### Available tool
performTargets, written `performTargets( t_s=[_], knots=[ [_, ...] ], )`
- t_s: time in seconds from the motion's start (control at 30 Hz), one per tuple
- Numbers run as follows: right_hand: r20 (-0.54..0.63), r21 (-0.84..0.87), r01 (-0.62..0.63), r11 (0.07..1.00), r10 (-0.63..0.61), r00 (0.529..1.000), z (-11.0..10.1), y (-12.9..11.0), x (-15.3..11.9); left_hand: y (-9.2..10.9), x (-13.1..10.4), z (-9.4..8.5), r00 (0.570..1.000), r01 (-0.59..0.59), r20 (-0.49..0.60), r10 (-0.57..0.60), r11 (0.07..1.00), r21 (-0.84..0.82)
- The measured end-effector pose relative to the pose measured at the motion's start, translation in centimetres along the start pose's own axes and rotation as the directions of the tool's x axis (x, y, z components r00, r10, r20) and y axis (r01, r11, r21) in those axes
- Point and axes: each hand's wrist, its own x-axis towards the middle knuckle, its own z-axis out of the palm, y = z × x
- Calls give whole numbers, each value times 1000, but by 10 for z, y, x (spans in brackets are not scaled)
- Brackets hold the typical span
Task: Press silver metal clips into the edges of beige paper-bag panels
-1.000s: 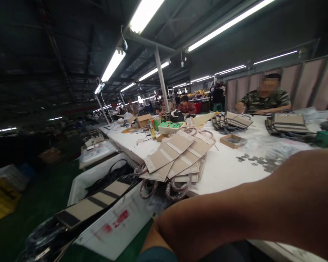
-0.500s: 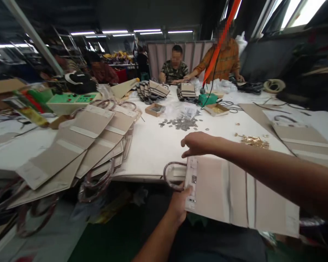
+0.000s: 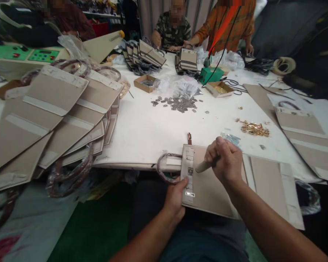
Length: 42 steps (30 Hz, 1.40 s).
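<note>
The beige bag panel (image 3: 215, 191) lies at the near table edge, part of it overhanging towards 6 o'clock. The left hand (image 3: 176, 198) grasps its 9 o'clock border, thumb on top, beside a plastic-wrapped handle (image 3: 160, 165); the right hand (image 3: 226, 158) is clenched round a blunt, rod-like tool (image 3: 204, 167) whose tip points to 9 o'clock, near a small metal plate (image 3: 190, 171). The chief risk appears to be a stray tip: were the tool to skid off the plate, it could strike the left thumb just beside it or scuff the facing. The overhang offers little firm backing, so pressure there could tilt the panel or draw it out of line. At 10 o'clock, the fanned panel stack (image 3: 71, 116) also juts past the table edge; a knock from the left arm could set it sliding. Whether the plate is fastened cannot be told.
</note>
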Motion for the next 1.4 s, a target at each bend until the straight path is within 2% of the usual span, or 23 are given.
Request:
performTargets(
  t_s=[0.07, 0.27, 0.33, 0.5, 0.6, 0.7, 0.77, 0.83, 0.9, 0.97, 1.03, 1.1, 1.17, 1.23, 1.3, 1.4],
  knots=[
    [-35, 37, 23, 999, -22, 999, 4, 4, 0, 1, 3, 5, 1000, 0, -8, 0, 1000, -21],
    [-88, 99, 135, 986, -126, 988, 5, -9, 1, -1, 3, 7, 1000, 5, -26, -6, 999, -41],
    [-64, 90, 169, 981, -164, 984, 7, -3, -2, -1, 3, 7, 1000, 10, -29, -11, 999, -39],
    [73, 90, 120, 989, -126, 989, 14, 17, -10, -1, 4, 8, 999, 14, -31, -16, 998, -56],
    [124, 7, 224, 974, -223, 967, 20, 1, -10, -2, 4, 8, 999, 15, -35, -16, 999, -47],
    [140, 3, 358, 934, -355, 924, 32, -23, -10, -3, 4, 9, 999, 17, -43, -18, 999, -35],
    [197, -18, 413, 910, -402, 894, 39, -27, -11, -4, 4, 9, 999, 9, -41, -11, 999, -32],
    [348, -132, 411, 902, -346, 871, 39, -20, -12, -4, 3, 8, 999, -13, -43, 11, 999, -37],
    [462, -267, 372, 889, -220, 859, 33, -11, -11, -4, 4, 8, 999, -24, -43, 22, 998, -49],
    [433, -291, 319, 902, -173, 885, 25, -6, -10, -5, 4, 8, 999, -14, -39, 11, 998, -58],
    [303, -161, 314, 936, -256, 918, 22, -6, -11, -5, 5, 8, 999, 9, -38, -11, 999, -49],
    [218, -55, 341, 939, -322, 922, 22, -7, -14, -4, 4, 8, 999, 13, -52, -15, 999, -34],
    [235, -94, 311, 946, -283, 930, 22, -5, -18, -3, 3, 9, 998, -4, -58, 2, 1000, -22],
    [280, -240, 226, 944, -155, 947, 17, -4, -18, -1, 1, 9, 999, -18, -45, 18, 1000, -15],
    [269, -436, 145, 888, -25, 963, 4, -6, -12, 0, -1, 9, 1000, -13, -23, 13, 1000, -9],
    [255, -736, 132, 664, 91, 963, -21, -8, 5, -1, -3, 7, 1000, -3, -12, 3, 1000, 0]
  ],
)
